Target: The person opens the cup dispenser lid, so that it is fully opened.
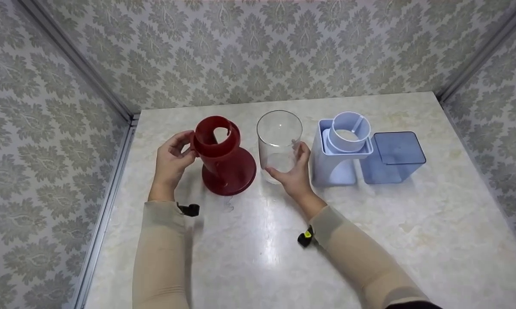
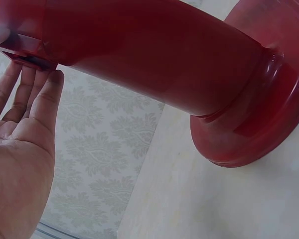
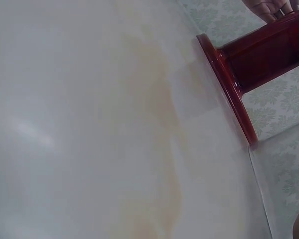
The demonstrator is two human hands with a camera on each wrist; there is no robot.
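Note:
A red tubular stand (image 1: 223,167) with a ring-like open top and a wide round base is upright on the table. My left hand (image 1: 172,156) pinches the small part jutting from the left of its top; in the left wrist view, the fingertips (image 2: 52,82) meet that part from below. To the right of the stand is a clear cylindrical container (image 1: 279,128), open at the top. My right hand (image 1: 294,174) grips its lower side, thumb in front and fingers on the right. Only a sliver of the cylinder (image 3: 281,159) appears in the right wrist view.
Right of the cylinder stands a light-blue square holder (image 1: 326,167) with a round collar (image 1: 350,131) in its top. Beside it is a translucent blue square container (image 1: 397,150). All stand on a pale marbled table (image 1: 241,257) bounded by patterned walls (image 1: 258,51).

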